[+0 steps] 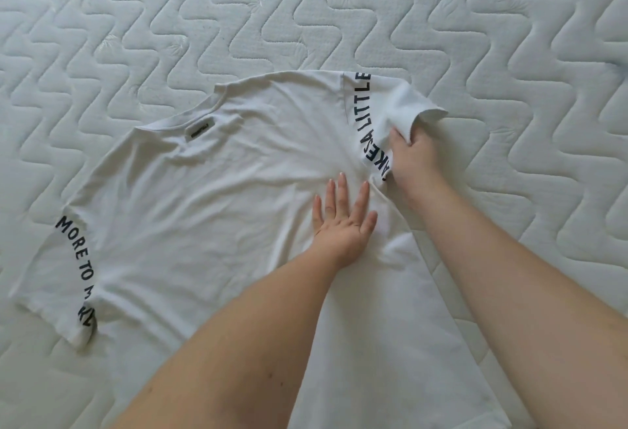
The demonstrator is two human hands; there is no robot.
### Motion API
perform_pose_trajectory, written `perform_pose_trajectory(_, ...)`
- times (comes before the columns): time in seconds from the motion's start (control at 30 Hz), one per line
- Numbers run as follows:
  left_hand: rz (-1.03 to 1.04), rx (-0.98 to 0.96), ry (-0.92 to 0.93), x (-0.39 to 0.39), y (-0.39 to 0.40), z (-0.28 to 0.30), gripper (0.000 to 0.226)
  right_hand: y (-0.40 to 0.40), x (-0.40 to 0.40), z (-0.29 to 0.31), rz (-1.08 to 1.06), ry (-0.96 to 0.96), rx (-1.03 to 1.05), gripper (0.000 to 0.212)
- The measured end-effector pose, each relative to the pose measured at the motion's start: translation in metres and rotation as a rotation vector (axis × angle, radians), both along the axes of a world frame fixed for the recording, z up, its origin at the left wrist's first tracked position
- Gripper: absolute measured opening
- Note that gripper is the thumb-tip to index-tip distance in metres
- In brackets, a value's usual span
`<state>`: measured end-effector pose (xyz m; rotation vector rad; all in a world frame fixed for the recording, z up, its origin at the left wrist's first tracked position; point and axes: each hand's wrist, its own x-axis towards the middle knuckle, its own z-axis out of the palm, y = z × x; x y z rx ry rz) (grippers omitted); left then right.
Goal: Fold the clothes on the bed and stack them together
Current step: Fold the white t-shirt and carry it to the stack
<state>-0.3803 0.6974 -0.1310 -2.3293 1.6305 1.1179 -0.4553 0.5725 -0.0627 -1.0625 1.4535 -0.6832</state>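
T-shirt [210, 211] lies spread on the bed [475, 20]; left hand [343, 221] presses it flat at centre frame, fingers straight, while right hand [413, 156] grips its sleeve [404, 105].

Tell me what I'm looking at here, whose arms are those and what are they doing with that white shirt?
There's no machine here. The arms belong to a person who wears a camera on their head, so the one picture looks down just as their eyes would.

A white T-shirt lies spread out on a quilted mattress. It has black letters printed on both sleeves and a small dark label inside the neck.

The left hand lies flat on the shirt with straight fingers, pressing the cloth down. The right hand grips the sleeve on that side, and the sleeve's end is bunched up and lifted off the bed.

The job is folding clothes, so the person is probably about to fold that sleeve in over the shirt. No other clothes show in the picture.
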Motion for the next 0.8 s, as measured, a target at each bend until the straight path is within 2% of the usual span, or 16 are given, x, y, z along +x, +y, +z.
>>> perform_pose_trajectory(0.07, 0.047, -0.042, 0.122, 0.012, -0.002, 0.009, 0.055, 0.015, 0.009, 0.010, 0.142, -0.016, -0.106, 0.016)
perform_pose_trajectory(0.13, 0.238, -0.136, 0.387, 0.033, -0.005, 0.026, 0.045, 0.030, 0.018, 0.018, 0.293, 0.051, -0.263, 0.022)
perform_pose_trajectory(0.23, 0.888, -0.227, 0.884, 0.081, -0.007, 0.059, 0.037, 0.056, 0.036, 0.029, 0.572, 0.173, -0.585, 0.045)
perform_pose_trajectory(0.3, 1.135, -0.230, 1.128, 0.114, -0.004, 0.072, 0.052, 0.080, 0.053, 0.033, 0.737, 0.228, -0.639, 0.055)
perform_pose_trajectory(0.43, 1.306, -0.182, 1.391, 0.161, 0.009, 0.078, 0.091, 0.124, 0.082, 0.023, 1.013, 0.417, -0.569, 0.064)
perform_pose_trajectory(0.5, 1.357, -0.179, 1.447, 0.177, 0.017, 0.073, 0.100, 0.140, 0.090, 0.009, 1.057, 0.474, -0.501, 0.062)
perform_pose_trajectory(0.57, 1.336, -0.148, 1.430, 0.187, 0.024, 0.068, 0.097, 0.154, 0.096, 0.002, 0.983, 0.446, -0.515, 0.059)
perform_pose_trajectory(0.63, 1.321, -0.099, 1.231, 0.189, 0.030, 0.066, 0.071, 0.165, 0.093, -0.011, 0.932, 0.453, -0.586, 0.058)
perform_pose_trajectory(0.73, 1.219, -0.090, 0.896, 0.184, 0.038, 0.056, 0.026, 0.170, 0.078, -0.029, 0.940, 0.624, -0.611, 0.071)
perform_pose_trajectory(0.8, 1.190, -0.186, 0.838, 0.184, 0.040, 0.056, 0.020, 0.171, 0.067, -0.033, 0.906, 0.748, -0.578, 0.074)
